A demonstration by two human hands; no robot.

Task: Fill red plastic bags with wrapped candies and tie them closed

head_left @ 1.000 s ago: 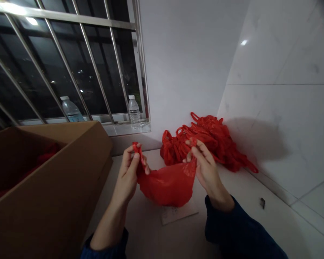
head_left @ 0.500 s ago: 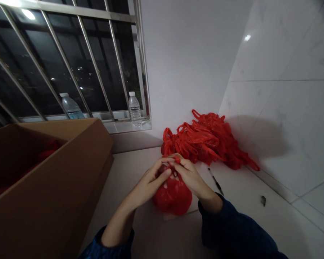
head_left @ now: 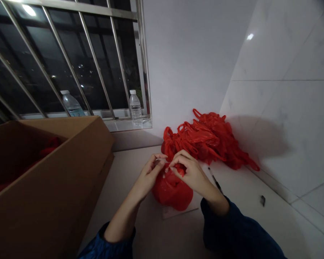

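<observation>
A small red plastic bag [head_left: 172, 190], bulging and gathered at the top, rests on the white counter in front of me. My left hand [head_left: 148, 176] pinches the bag's top from the left, fingers curled. My right hand [head_left: 191, 174] pinches the same gathered top from the right. The two sets of fingertips nearly touch above the bag. Under the bag lies a white sheet of paper [head_left: 178, 211], mostly hidden.
A heap of red plastic bags [head_left: 207, 138] lies in the corner against the tiled wall. A large open cardboard box [head_left: 54, 180] with red items inside stands at the left. Two water bottles [head_left: 135, 108] stand on the barred window sill. A pen [head_left: 214, 180] lies right of my hands.
A second ago my hands held the bag's handles wide apart. They have come together over the bag, bunching its top, and the bag now sits lower on the counter.
</observation>
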